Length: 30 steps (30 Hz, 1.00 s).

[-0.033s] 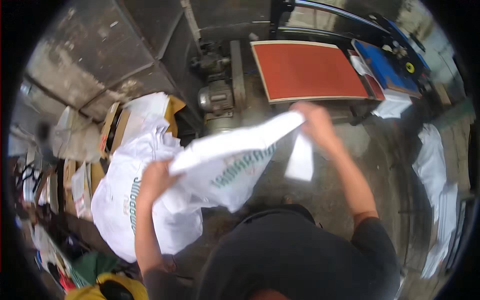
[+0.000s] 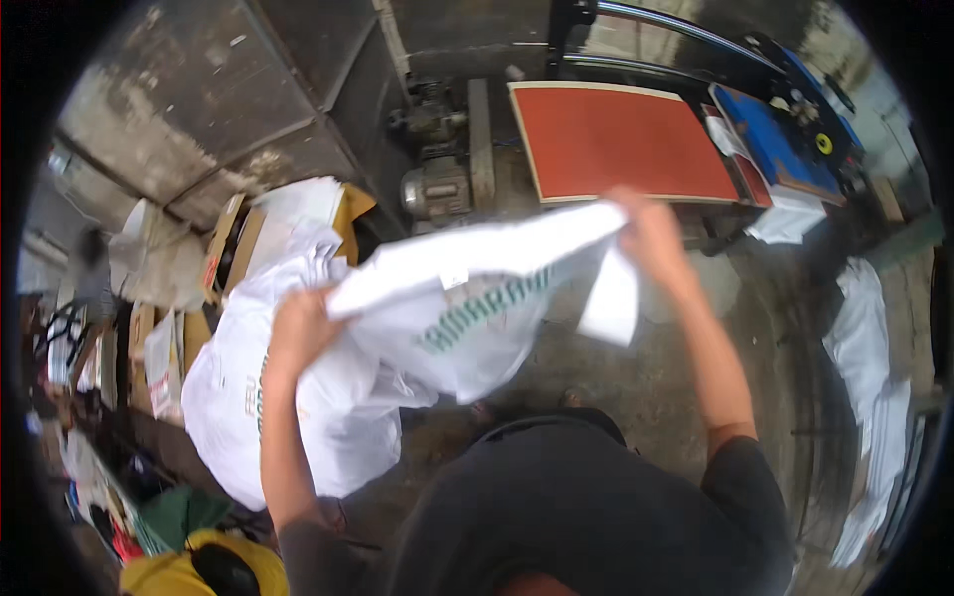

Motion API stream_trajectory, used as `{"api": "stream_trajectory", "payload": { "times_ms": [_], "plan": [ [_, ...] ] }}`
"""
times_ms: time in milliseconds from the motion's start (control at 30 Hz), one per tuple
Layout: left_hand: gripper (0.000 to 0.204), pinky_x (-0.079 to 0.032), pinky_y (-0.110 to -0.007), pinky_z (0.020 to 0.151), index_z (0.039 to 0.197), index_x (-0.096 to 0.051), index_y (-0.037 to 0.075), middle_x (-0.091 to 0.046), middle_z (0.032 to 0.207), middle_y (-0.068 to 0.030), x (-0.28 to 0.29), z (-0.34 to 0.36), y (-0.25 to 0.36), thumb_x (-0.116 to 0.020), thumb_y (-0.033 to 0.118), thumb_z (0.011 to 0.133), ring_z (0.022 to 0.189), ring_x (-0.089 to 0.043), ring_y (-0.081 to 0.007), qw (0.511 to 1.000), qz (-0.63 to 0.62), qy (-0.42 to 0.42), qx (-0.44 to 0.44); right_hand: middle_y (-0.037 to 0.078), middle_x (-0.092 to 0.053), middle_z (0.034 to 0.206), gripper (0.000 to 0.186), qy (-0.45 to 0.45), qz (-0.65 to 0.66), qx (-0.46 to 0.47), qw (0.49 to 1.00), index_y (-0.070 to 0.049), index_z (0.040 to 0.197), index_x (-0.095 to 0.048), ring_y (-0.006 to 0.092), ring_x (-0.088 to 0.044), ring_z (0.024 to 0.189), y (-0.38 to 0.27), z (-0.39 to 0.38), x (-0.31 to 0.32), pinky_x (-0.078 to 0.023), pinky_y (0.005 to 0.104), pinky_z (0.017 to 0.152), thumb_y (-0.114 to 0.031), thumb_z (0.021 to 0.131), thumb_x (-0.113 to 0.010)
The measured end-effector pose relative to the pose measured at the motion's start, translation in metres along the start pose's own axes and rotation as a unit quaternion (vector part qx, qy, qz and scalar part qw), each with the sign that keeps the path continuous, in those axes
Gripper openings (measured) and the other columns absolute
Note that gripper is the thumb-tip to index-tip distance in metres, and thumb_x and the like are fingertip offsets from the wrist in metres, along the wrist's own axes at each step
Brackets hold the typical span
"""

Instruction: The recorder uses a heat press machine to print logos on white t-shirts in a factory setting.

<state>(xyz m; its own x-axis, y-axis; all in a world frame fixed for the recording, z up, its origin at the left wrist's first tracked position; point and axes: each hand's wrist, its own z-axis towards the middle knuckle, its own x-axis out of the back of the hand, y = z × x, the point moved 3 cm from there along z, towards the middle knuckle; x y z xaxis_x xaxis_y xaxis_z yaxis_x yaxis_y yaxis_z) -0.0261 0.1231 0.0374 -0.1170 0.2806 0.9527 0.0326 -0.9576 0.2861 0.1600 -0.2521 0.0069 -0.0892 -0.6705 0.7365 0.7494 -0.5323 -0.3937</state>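
A white shirt (image 2: 487,238) with green print is stretched between my two hands above the floor, its body sagging toward me. My left hand (image 2: 303,333) is closed on its left end, beside a pile of white shirts (image 2: 229,397) that bear similar green lettering. At the right end my right hand (image 2: 651,233) grips the shirt, its fingers blurred by motion. Below that hand dangles a white flap (image 2: 609,298); whether it is a sleeve or a separate piece, I cannot tell.
Ahead lies a red flat board (image 2: 616,139) with a pale rim, beside a machine with a blue plate (image 2: 770,139). A motor (image 2: 434,189) stands left of it. More white cloth (image 2: 860,338) lies at the right. Boxes (image 2: 234,243) and a yellow item (image 2: 214,571) are on the left.
My right hand has shifted slightly right and the shirt's upper edge is drawn straighter between my hands. My left hand has moved a little up and to the left. The view has shifted slightly.
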Motion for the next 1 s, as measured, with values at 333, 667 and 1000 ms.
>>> {"api": "stream_trajectory", "payload": {
  "times_ms": [333, 667, 1000],
  "plan": [
    [0.037, -0.044, -0.039, 0.074, 0.096, -0.063, 0.007, -0.061, 0.092, -0.0143, 0.063, 0.087, 0.090, -0.048, -0.002, 0.062, 0.084, -0.056, -0.0322, 0.929, 0.074, 0.359, -0.049, 0.015, -0.059, 0.103, 0.049, 0.202, -0.162, 0.006, 0.966, -0.005, 0.109, -0.057, 0.0284, -0.058, 0.093, 0.049, 0.053, 0.181, -0.044, 0.0329, 0.084, 0.009, 0.064, -0.042],
    [0.024, -0.043, -0.038, 0.072, 0.095, -0.061, 0.003, -0.058, 0.086, -0.0159, -0.269, -0.082, 0.099, -0.054, 0.015, 0.076, 0.079, -0.055, -0.0273, 0.905, 0.056, -0.415, 0.073, 0.018, -0.060, 0.097, 0.030, -0.520, 0.024, -0.525, 0.673, 0.001, 0.093, -0.063, 0.0293, -0.056, 0.090, 0.150, -0.303, 0.032, -0.040, 0.0384, 0.082, -0.021, 0.074, -0.055],
    [0.021, -0.043, -0.039, 0.064, 0.077, -0.067, 0.016, -0.060, 0.074, -0.0045, -0.212, 0.002, 0.148, -0.054, 0.010, 0.062, 0.073, -0.058, -0.0242, 0.987, 0.156, 0.006, 0.023, 0.021, -0.062, 0.088, 0.035, -0.128, 0.032, -0.231, 0.964, 0.004, 0.093, -0.060, 0.0242, -0.058, 0.077, 0.208, -0.232, 0.155, -0.045, 0.0349, 0.070, 0.013, 0.066, -0.039]
  ]
}}
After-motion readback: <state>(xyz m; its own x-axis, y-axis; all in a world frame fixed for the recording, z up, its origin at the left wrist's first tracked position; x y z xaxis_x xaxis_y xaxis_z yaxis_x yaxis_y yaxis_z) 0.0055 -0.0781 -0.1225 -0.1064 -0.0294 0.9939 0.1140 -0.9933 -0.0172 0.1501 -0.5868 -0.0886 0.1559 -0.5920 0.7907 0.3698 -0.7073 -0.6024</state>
